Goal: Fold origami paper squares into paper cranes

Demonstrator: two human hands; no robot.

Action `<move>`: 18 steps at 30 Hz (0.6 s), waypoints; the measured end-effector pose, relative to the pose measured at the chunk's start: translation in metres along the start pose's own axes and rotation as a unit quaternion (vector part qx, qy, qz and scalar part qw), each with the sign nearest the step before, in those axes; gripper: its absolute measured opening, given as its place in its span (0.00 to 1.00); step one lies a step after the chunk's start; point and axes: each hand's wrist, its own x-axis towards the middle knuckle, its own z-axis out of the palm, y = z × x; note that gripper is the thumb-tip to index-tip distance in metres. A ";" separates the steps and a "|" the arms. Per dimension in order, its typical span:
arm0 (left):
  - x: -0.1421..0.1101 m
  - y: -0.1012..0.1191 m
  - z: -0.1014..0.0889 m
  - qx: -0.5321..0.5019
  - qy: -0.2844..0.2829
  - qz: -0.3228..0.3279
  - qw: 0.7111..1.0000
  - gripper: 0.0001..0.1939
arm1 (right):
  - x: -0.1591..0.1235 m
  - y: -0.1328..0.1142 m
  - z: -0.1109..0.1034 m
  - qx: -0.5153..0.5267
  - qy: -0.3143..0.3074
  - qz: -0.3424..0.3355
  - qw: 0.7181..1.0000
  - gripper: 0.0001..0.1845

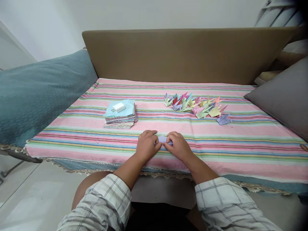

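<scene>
Head view: both hands [162, 144] grip pale purple paper [162, 139]; no writing is legible.

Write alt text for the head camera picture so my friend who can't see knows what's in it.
Two hands pinch a small lilac paper over a striped cloth. Beyond, a white plug sits on a paper stack at left, and colorful folded paper birds cluster at right.
</scene>
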 end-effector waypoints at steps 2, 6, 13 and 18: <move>0.000 0.000 0.000 -0.011 -0.001 -0.009 1.000 0.07 | 0.000 0.002 -0.002 0.010 -0.012 -0.005 1.000 0.05; 0.001 -0.002 -0.003 -0.034 -0.011 -0.022 0.999 0.09 | 0.001 0.005 -0.008 0.035 -0.041 -0.012 0.998 0.06; 0.005 -0.009 -0.006 -0.063 -0.040 -0.010 0.997 0.03 | 0.003 0.007 -0.013 0.063 -0.075 0.007 0.995 0.13; -0.006 -0.008 0.000 -0.001 0.013 0.061 0.998 0.08 | 0.000 0.012 -0.011 0.048 -0.055 -0.028 0.997 0.13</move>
